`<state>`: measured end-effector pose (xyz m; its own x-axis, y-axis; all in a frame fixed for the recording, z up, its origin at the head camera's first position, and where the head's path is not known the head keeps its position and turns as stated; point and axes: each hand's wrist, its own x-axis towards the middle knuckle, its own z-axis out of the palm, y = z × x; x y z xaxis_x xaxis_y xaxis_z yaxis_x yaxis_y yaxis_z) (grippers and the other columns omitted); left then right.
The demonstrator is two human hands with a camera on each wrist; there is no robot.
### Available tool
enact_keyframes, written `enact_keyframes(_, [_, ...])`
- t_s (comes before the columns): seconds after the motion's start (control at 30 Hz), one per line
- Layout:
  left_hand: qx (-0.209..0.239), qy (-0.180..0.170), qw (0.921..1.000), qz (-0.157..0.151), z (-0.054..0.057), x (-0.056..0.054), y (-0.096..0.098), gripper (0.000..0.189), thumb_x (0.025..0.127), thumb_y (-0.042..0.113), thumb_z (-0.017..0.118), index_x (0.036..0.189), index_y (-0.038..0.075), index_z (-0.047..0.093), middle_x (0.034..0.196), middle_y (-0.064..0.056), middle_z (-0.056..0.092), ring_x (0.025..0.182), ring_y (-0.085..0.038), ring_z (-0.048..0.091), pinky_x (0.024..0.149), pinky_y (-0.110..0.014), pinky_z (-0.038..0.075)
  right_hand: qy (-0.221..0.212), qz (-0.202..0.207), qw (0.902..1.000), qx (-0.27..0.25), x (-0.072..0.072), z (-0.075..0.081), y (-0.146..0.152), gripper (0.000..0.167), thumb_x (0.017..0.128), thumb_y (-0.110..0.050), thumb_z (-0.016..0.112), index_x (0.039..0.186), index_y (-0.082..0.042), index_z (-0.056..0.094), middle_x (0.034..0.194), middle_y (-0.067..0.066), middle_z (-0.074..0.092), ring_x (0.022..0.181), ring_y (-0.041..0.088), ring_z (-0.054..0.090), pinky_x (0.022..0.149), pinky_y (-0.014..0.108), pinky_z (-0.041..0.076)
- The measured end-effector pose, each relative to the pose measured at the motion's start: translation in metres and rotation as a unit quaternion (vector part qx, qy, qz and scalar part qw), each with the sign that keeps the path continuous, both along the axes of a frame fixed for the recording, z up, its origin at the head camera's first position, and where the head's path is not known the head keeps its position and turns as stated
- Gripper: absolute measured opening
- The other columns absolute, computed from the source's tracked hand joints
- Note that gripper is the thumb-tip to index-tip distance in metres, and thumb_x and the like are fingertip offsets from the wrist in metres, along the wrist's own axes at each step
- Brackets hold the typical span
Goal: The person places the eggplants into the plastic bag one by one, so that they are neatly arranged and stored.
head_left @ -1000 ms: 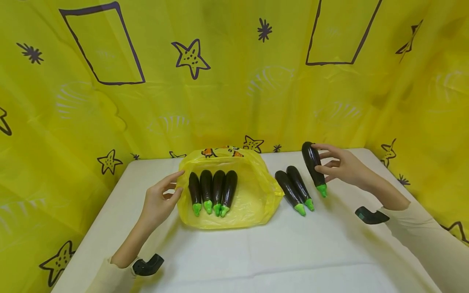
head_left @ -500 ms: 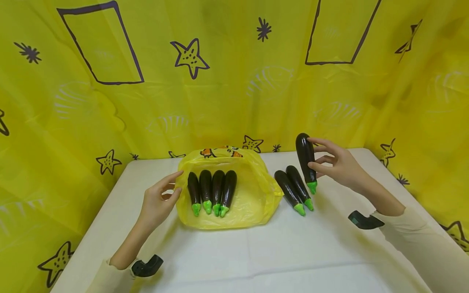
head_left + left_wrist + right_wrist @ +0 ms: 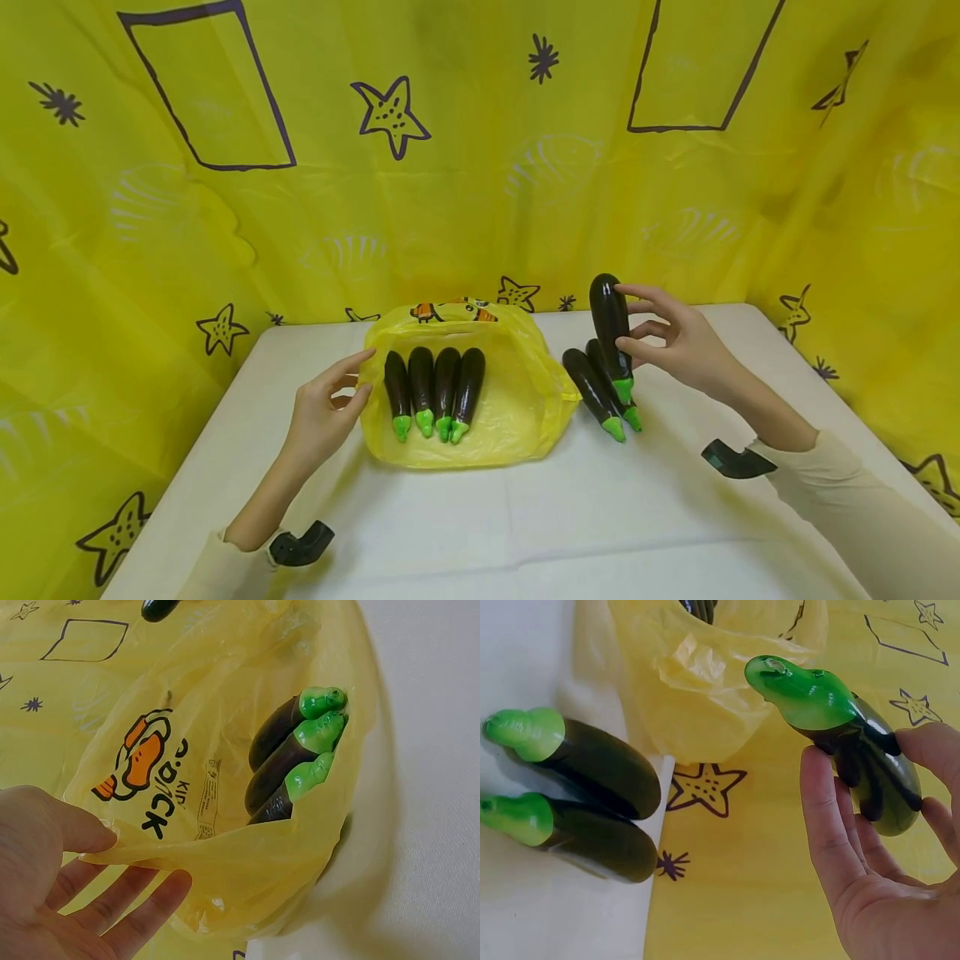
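Observation:
A yellow plastic bag (image 3: 517, 392) lies on its side with its mouth facing me. Several dark eggplants (image 3: 470, 387) with green stems rest side by side inside it. My left hand (image 3: 324, 412) pinches the left edge of the bag's mouth between thumb and fingers, as the left wrist view shows. In my right hand (image 3: 675, 337) another eggplant (image 3: 609, 317) is gripped upright, stem down, above the table. Behind and below it lie two more eggplants (image 3: 592, 765), just right of the bag; the held one partly covers one of them in the head view.
The white table (image 3: 465, 525) carries the bag and the loose eggplants. A yellow curtain (image 3: 450, 217) with dark drawings hangs along the table's back edge and sides. Dark devices (image 3: 302, 543) are worn at both wrists.
My right hand has moved left with the eggplant, lifting it slightly, until it overlaps the two lying eggplants. The left hand, the bag and its contents stay as they were.

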<state>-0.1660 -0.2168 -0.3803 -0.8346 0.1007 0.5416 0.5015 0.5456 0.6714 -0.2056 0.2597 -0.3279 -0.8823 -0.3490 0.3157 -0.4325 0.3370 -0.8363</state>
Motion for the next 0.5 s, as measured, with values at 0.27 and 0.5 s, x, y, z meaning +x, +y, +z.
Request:
enact_keyframes(0.27, [-0.001, 0.002, 1.0, 0.001, 0.0, 0.0, -0.001, 0.05, 0.09, -0.012, 0.069, 0.137, 0.007, 0.067, 0.127, -0.014, 0.07, 0.093, -0.029, 0.071, 0.071, -0.017, 0.058, -0.001, 0.032, 0.9993, -0.018, 0.001, 0.001, -0.013, 0.071, 0.093, 0.002, 0.073, 0.155, -0.013, 0.044, 0.137, 0.022, 0.048, 0.09, 0.02, 0.072, 0.068, 0.043, 0.063])
enact_keyframes(0.5, [-0.004, 0.005, 1.0, 0.003, -0.001, 0.0, -0.002, 0.05, 0.09, -0.012, 0.069, 0.136, 0.007, 0.067, 0.127, -0.015, 0.07, 0.093, -0.03, 0.072, 0.071, -0.017, 0.058, -0.006, 0.057, 0.998, -0.026, 0.0, -0.004, -0.03, 0.069, 0.092, 0.001, 0.074, 0.154, -0.015, 0.046, 0.138, 0.022, 0.046, 0.09, 0.021, 0.071, 0.067, 0.043, 0.063])
